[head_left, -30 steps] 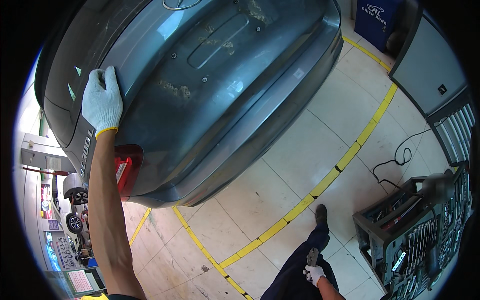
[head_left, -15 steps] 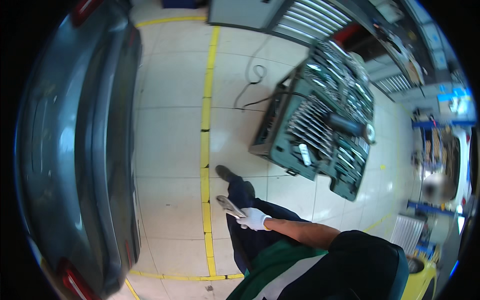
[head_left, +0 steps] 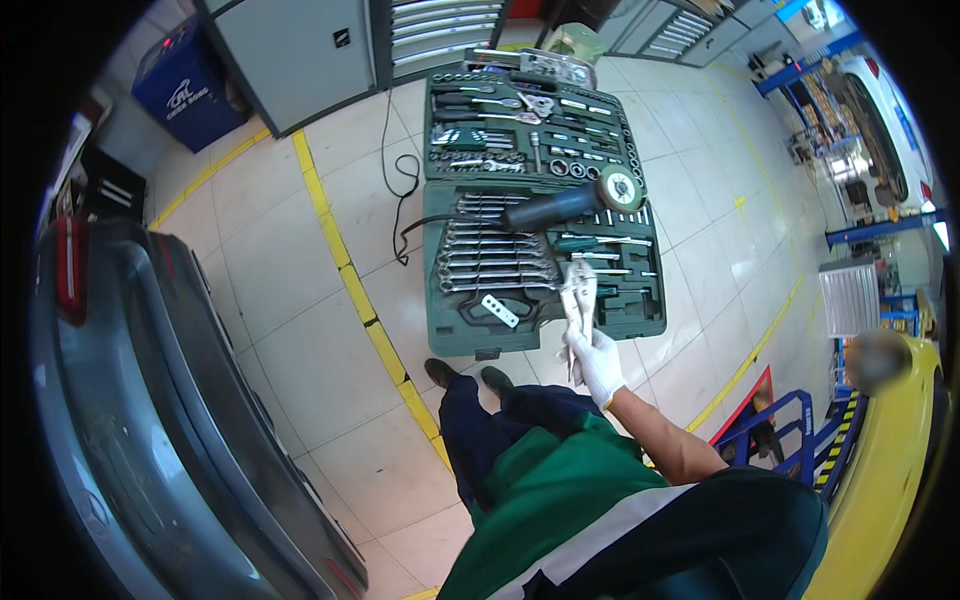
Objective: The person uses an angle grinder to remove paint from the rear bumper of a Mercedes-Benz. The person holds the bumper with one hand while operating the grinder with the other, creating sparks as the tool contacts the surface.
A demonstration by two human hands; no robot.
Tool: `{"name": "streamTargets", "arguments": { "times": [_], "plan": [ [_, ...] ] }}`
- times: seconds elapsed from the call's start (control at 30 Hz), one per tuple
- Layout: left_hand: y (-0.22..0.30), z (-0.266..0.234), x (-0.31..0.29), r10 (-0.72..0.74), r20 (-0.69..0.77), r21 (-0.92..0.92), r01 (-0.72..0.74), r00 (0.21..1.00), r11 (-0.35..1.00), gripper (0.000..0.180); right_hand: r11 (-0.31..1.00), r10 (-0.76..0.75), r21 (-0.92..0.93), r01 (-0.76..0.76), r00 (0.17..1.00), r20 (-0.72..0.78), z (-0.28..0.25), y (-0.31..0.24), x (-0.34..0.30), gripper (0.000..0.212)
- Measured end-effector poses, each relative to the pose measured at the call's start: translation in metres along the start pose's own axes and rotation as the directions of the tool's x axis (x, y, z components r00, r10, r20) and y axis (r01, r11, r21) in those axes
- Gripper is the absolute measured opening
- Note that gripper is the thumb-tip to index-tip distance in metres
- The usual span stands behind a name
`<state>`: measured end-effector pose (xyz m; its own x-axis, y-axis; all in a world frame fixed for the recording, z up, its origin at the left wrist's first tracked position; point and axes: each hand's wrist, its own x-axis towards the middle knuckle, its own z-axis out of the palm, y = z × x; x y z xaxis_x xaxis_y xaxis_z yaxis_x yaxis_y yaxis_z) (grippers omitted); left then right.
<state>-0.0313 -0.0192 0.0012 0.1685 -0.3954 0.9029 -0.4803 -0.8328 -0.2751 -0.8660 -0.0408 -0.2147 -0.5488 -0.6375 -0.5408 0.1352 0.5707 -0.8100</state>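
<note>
My right hand [head_left: 598, 368], in a white glove, is closed around the handles of silver locking pliers [head_left: 579, 300]. The pliers' jaws point away from me, over the near part of an open green tool case [head_left: 462, 342]. In the case lies a row of combination wrenches [head_left: 495, 272]. A dark angle grinder [head_left: 550, 210] rests across the case, its cord running off to the left. Just right of the jaws are several screwdrivers [head_left: 605, 242]. A small white piece with dark holes [head_left: 500, 311] lies near the front edge. My left hand is not in view.
A grey car [head_left: 180, 400] stands along the left. Yellow tape [head_left: 350, 280] marks the tiled floor. Behind the case are grey cabinets [head_left: 295, 60] and a blue box [head_left: 185, 85]. To the right are a blue metal frame [head_left: 795, 430] and a yellow car [head_left: 885, 440].
My view has turned, and the tool case now lies straight ahead of me. My right hand has moved from low beside my legs to the case's front edge, still gripping the locking pliers.
</note>
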Motion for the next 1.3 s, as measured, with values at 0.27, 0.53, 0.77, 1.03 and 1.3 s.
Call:
{"name": "streamTargets", "arguments": {
  "times": [0.27,0.53,0.77,1.03,1.3],
  "plan": [
    [0.373,-0.208,-0.163,0.511,0.700,-0.663,0.719,0.498,0.208,0.040,0.859,0.242,0.510,-0.033,0.905,-0.349,-0.021,-0.001,0.073,0.032],
    [0.666,-0.473,-0.170,0.911,-0.340,-0.933,0.036,0.233,-0.358,0.082,0.938,0.248,0.262,-0.225,0.967,-0.055,-0.050,0.001,0.085,0.037],
    [0.730,-0.514,-0.225,0.941,-0.321,-0.940,-0.082,-0.109,-0.331,0.062,0.793,-0.123,-0.597,-0.121,0.928,-0.351,-0.087,-0.015,0.093,0.038],
    [0.662,-0.479,-0.143,0.981,-0.062,-0.949,0.315,-0.185,0.000,0.063,0.894,-0.115,0.445,0.051,0.986,0.120,0.002,-0.127,0.139,0.044],
    [0.517,-0.374,-0.133,0.947,0.317,-0.561,0.796,-0.048,0.228,0.070,0.679,-0.321,0.611,-0.408,0.583,0.747,0.206,-0.157,0.092,0.062]
  ]
}}
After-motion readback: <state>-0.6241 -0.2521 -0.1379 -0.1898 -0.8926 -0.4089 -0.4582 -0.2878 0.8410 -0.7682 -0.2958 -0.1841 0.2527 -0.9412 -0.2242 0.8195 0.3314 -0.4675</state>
